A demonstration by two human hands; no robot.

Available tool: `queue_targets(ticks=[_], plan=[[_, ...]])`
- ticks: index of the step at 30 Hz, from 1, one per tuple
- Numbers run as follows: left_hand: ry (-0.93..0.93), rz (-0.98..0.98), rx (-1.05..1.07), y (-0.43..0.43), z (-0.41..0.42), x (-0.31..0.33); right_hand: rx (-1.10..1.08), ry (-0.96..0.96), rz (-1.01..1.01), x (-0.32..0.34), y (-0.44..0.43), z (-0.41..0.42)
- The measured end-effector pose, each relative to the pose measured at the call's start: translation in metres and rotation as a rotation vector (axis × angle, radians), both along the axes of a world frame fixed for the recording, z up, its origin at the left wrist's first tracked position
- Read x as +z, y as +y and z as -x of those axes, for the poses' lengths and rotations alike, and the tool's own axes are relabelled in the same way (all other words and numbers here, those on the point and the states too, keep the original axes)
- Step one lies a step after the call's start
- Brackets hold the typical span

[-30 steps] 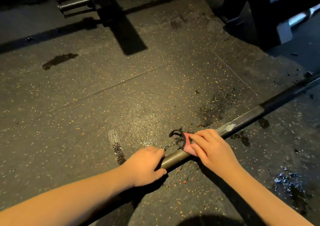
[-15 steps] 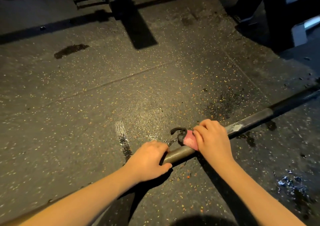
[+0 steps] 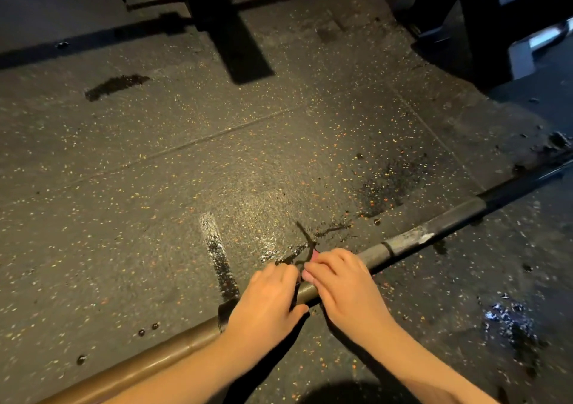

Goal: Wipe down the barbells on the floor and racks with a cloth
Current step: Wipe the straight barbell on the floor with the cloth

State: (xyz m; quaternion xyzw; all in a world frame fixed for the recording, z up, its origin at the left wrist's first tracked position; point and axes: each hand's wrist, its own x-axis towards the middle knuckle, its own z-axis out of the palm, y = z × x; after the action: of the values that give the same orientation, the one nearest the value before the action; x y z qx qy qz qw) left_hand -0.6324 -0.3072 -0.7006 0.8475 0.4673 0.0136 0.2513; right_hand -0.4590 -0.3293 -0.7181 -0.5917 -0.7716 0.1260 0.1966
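left hand (image 3: 263, 304) grips barbell (image 3: 434, 231); right hand (image 3: 344, 285) just beside holds cloth (image 3: 308, 275) on it.

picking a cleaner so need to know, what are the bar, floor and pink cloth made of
Barbell: likely metal, from its smooth sheen; bronze-toned at the near end, duller grey with a scraped patch further along. Floor: probably rubber matting, matte dark with coloured flecks and straight seams. Cloth: only a pink edge shows under the right hand, so I cannot tell.

Dull worn metal barbell (image 3: 434, 230), speckled matt rubber floor (image 3: 155, 186), wet glossy patches
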Motion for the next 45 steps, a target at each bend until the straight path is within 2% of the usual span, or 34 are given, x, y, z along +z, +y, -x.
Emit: queue_targets(ticks=[1,3,6,8,9,11,14,16,18,20,21,24,27,30,33,34,36,38,39,41,43,45], plan=[[0.002,-0.006,0.010,-0.003,0.000,-0.002,0.043,-0.023,0.003,0.000,0.001,-0.008],[-0.005,0.006,0.032,-0.006,0.002,-0.002,-0.006,-0.072,-0.034,-0.003,0.007,-0.036],[-0.038,-0.045,-0.016,-0.009,0.008,-0.003,-0.277,-0.082,-0.071,-0.003,0.013,-0.069],[-0.059,-0.063,-0.031,-0.009,0.011,-0.006,-0.371,-0.025,-0.057,-0.003,0.007,-0.047],[-0.061,-0.052,-0.028,-0.008,0.012,-0.008,-0.341,0.006,-0.037,-0.004,0.001,-0.028],[-0.062,-0.057,-0.040,-0.006,0.012,-0.012,-0.135,0.042,0.009,-0.004,-0.014,0.003],[-0.094,-0.065,-0.037,-0.006,0.013,-0.014,0.079,0.004,0.026,-0.002,-0.011,-0.011],[-0.110,-0.073,-0.032,-0.008,0.013,-0.015,0.008,-0.056,-0.006,-0.003,0.000,-0.042],[-0.110,-0.092,-0.033,-0.010,0.013,-0.015,-0.213,-0.064,-0.053,-0.002,0.010,-0.065],[-0.118,-0.099,-0.029,-0.011,0.013,-0.015,-0.331,-0.016,-0.077,-0.001,0.010,-0.050],[-0.123,-0.098,-0.026,-0.011,0.013,-0.015,-0.303,0.003,-0.069,-0.002,0.007,-0.030],[-0.136,-0.088,-0.025,-0.008,0.013,-0.015,-0.011,0.044,-0.009,-0.002,-0.010,0.014],[-0.140,-0.068,-0.013,-0.006,0.013,-0.013,0.068,0.018,0.001,0.001,-0.003,-0.016],[-0.132,-0.057,-0.007,-0.004,0.013,-0.011,-0.130,-0.018,-0.051,0.002,0.006,-0.058],[-0.128,-0.036,-0.005,-0.002,0.013,-0.009,-0.349,0.042,-0.048,-0.001,0.002,-0.032],[-0.125,-0.035,-0.002,-0.002,0.013,-0.008,-0.309,0.059,-0.040,-0.003,-0.001,-0.013],[-0.135,-0.036,0.001,0.000,0.012,-0.008,-0.060,0.091,-0.031,-0.007,-0.012,0.016],[-0.142,-0.024,-0.001,0.003,0.012,-0.007,0.125,0.108,-0.017,-0.008,-0.012,0.007],[-0.137,-0.017,0.003,0.004,0.012,-0.007,0.152,0.092,-0.018,-0.008,-0.009,-0.007],[-0.121,-0.004,0.009,0.006,0.013,-0.007,0.061,0.031,-0.039,-0.011,-0.003,-0.040],[-0.124,0.011,0.016,0.009,0.013,-0.005,-0.159,0.000,-0.090,-0.011,0.003,-0.063],[-0.126,0.035,0.028,0.010,0.012,-0.004,-0.372,0.034,-0.101,-0.011,0.004,-0.053]])
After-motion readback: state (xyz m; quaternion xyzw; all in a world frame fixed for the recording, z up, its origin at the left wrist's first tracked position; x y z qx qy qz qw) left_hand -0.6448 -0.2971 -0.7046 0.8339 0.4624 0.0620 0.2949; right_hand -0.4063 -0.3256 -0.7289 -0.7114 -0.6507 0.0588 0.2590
